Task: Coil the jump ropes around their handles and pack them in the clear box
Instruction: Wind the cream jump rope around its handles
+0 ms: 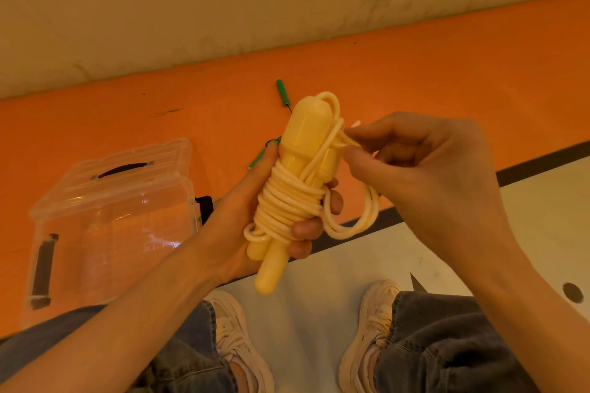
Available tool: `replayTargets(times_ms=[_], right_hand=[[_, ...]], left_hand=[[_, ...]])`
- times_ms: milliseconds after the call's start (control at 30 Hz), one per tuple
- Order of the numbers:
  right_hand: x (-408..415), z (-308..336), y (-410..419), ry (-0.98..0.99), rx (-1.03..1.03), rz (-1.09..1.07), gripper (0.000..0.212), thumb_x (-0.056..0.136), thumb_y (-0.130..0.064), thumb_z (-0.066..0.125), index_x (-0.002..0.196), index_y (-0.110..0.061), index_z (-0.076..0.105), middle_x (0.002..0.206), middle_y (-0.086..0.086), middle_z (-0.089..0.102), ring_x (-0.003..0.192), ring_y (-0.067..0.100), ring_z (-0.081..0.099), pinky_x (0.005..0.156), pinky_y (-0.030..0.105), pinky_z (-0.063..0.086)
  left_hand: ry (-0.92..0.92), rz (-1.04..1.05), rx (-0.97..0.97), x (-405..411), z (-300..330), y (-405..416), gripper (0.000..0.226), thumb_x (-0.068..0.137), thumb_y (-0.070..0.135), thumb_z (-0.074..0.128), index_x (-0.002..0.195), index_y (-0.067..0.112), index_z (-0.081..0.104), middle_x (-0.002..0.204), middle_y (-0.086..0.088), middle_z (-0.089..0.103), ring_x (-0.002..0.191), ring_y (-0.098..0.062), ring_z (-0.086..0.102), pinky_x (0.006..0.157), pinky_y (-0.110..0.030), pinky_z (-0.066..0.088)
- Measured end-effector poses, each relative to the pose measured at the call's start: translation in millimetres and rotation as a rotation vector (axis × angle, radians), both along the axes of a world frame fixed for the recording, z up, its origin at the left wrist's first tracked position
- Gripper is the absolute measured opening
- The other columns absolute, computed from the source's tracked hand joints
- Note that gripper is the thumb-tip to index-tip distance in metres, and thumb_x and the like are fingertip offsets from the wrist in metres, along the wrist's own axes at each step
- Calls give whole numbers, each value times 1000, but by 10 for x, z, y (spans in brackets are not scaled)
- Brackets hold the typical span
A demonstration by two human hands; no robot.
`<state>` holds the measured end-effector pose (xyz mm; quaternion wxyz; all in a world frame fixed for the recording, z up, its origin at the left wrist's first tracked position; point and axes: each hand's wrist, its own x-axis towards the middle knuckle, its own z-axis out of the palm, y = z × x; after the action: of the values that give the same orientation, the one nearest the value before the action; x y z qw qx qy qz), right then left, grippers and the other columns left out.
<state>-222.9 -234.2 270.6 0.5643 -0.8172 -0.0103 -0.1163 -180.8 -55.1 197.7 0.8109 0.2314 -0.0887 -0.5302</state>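
Sitting at the far left on the orange floor mat [447,73], the clear box [111,217] has its lid [127,166] tipped up behind it, with a dark carry handle on the lid and dark latches at the near and right sides; no label or writing can be read on it. Just right of the box, the left hand [242,217] is clenched around the yellow jump rope [287,201], palm behind it, thumb up along the left side and fingertips curling round from the right over the coils. Both yellow handles [306,137] lie side by side in that grip, their long axis running nearly upright in the view, tilted slightly so the rounded top end leans right and away from the person, the lower end pointing down toward the shoes [242,338]. Cord is wound in many tight turns around the middle of the handles, and a loose loop hangs off to the right. Behind the handles, a green jump rope [282,93] lies on the mat, one green handle near the top of the yellow ones, another partly hidden by the left thumb. Further right, the right hand [424,166] pinches a strand of the yellow cord between thumb and forefinger beside the upper handles, the other fingers loosely curled. No brand marks show on the handles.
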Motion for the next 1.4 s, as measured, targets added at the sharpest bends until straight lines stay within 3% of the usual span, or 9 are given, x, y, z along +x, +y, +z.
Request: replayTargets(times_ms=[167,333,500,633,767,967,1200,1333,1400], right_hand=[[56,-25,-61,-37,-119,-4,20,81,-19,73,86,-38,68,70,-22,66,60,16,58,58,27,49],[104,-22,-146,-24,-143,73,16,80,-17,73,90,-30,70,69,-6,65,51,17,42,49,30,39],[69,2,-108,129,64,49,14,83,-9,68,91,-19,71,72,-1,68,45,13,52,48,23,49],[62,15,-129,263,184,90,18,86,-13,61,99,-21,71,76,7,68,58,16,56,60,22,52],[79,-2,-166,431,354,191,40,75,-39,59,110,-21,69,80,-5,66,61,10,52,58,19,50],[143,-33,-169,521,517,210,43,70,-25,60,111,-13,65,56,-11,55,57,10,42,56,23,43],[176,-31,-211,515,257,183,14,86,-7,58,93,-2,69,75,13,58,66,16,57,62,19,52],[177,4,-205,509,345,206,17,87,-2,51,86,9,64,83,18,56,72,21,57,63,20,53],[176,12,-211,492,429,211,16,88,3,47,82,7,62,81,18,53,69,20,57,62,21,52]], left_hand=[[-165,-64,18,30,80,10,61,93,58,38,119,3,41,92,-4,67,67,-12,57,61,-26,46],[-98,-9,24,-9,56,22,60,87,55,57,118,4,56,101,-13,59,62,-15,56,55,-27,50],[-217,88,105,-7,70,-21,55,85,58,56,112,10,61,98,-13,60,62,-14,56,55,-27,50],[-351,130,233,-2,88,-31,58,79,66,57,101,13,69,90,-15,54,61,-12,56,57,-25,49],[-488,156,338,2,122,-27,71,81,67,50,106,1,59,75,-5,63,59,-14,56,59,-25,50],[-628,126,317,-11,174,-16,80,84,64,46,114,-9,43,77,4,68,62,-10,59,60,-24,51],[-475,59,351,-48,45,9,72,80,66,54,108,-1,53,74,1,66,59,-12,58,59,-25,50],[-238,13,216,-53,67,-19,58,85,61,52,105,8,64,81,-2,67,61,-11,58,58,-24,50],[-191,54,318,-10,146,-96,51,92,55,41,99,9,62,76,2,67,55,-6,56,55,-18,47]])
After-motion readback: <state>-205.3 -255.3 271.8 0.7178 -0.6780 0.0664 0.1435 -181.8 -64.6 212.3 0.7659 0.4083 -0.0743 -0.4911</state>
